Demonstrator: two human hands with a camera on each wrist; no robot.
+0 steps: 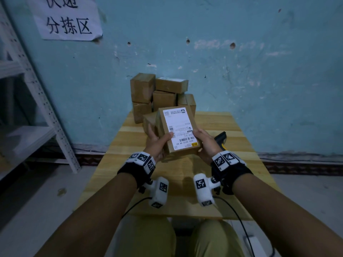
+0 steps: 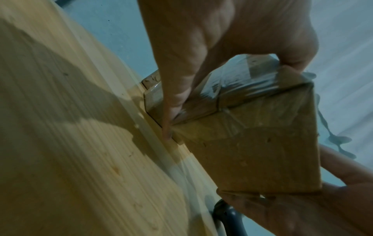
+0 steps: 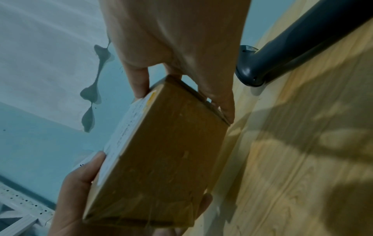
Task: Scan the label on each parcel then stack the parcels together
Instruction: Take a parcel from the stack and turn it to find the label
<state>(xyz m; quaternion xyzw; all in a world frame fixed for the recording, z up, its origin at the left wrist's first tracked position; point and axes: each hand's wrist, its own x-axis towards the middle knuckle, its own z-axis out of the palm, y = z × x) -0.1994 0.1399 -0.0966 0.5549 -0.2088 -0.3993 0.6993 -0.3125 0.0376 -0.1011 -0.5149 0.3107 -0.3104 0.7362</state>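
Observation:
A brown cardboard parcel [image 1: 178,130] with a white shipping label [image 1: 179,127] on top is held above the wooden table [image 1: 232,127], label side up. My left hand [image 1: 157,140] grips its left side with the thumb on the label. My right hand [image 1: 204,140] grips its right side. In the left wrist view the parcel [image 2: 252,151] shows its taped end; in the right wrist view the parcel [image 3: 161,159] shows its plain side. Another parcel [image 1: 149,120] lies just behind on the left. A dark barcode scanner [image 1: 220,139] lies on the table behind my right hand.
A pile of several brown parcels [image 1: 159,93] stands at the table's far end against the blue wall. A white metal shelf rack [image 1: 37,101] stands to the left. Wrist camera cables [image 1: 239,219] hang near the table's front edge.

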